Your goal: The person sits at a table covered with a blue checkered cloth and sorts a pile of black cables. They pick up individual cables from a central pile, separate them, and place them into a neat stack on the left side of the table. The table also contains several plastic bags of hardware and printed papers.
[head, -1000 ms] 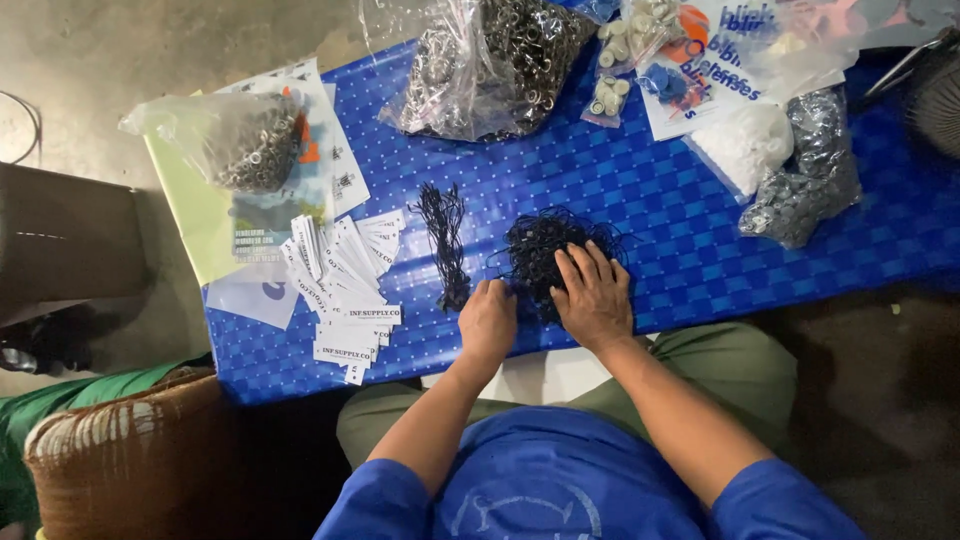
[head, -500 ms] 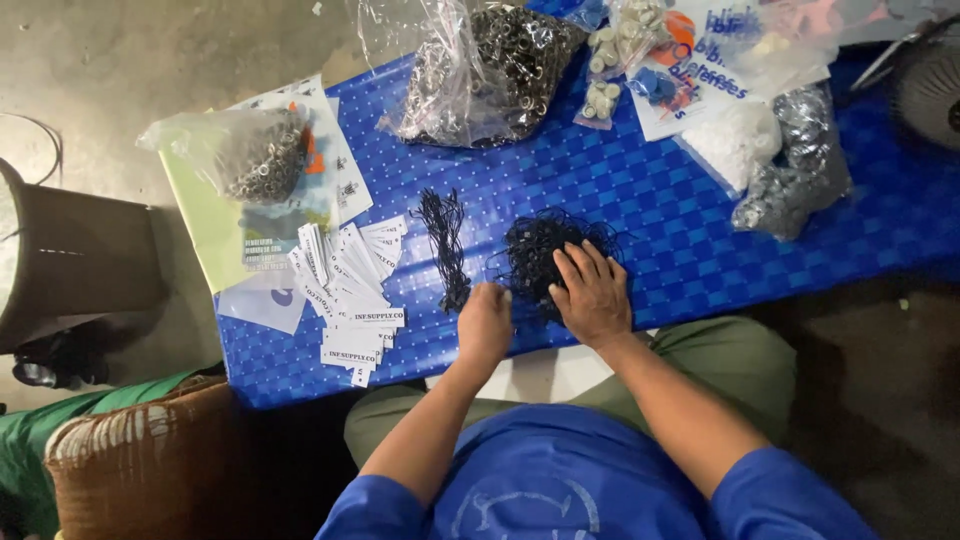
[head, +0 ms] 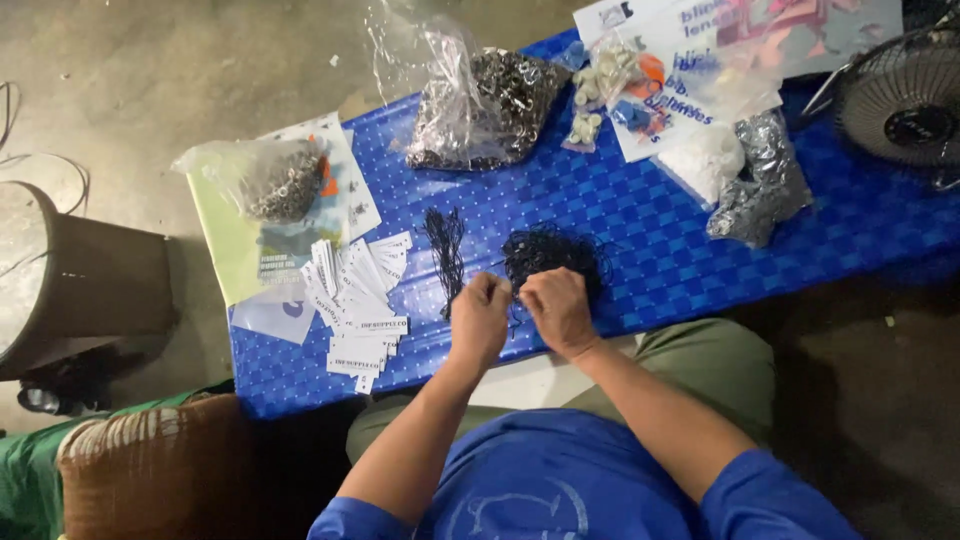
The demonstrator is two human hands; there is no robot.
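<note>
1. Hands are seen drawn closer together than a second ago: the left hand (head: 480, 315), then flat, is now curled into a loose fist, and the right hand (head: 558, 308) is bent beside it.
2. Black cords (head: 550, 255) are pinched at the near edge of their tangled pile, just beyond both hands; whether one strand is held cannot be told.
3. Straightened cords (head: 445, 245) and white tags (head: 360, 300) are laid to the left on the blue table (head: 640, 220).
4. Clear bags (head: 480, 100) are kept farther back.

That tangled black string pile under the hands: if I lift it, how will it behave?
The black string pile looks thin and loosely tangled, so it will probably sag limply and snag. It seems light, so pushing it would likely drag strands across the blue table rather than roll.
</note>
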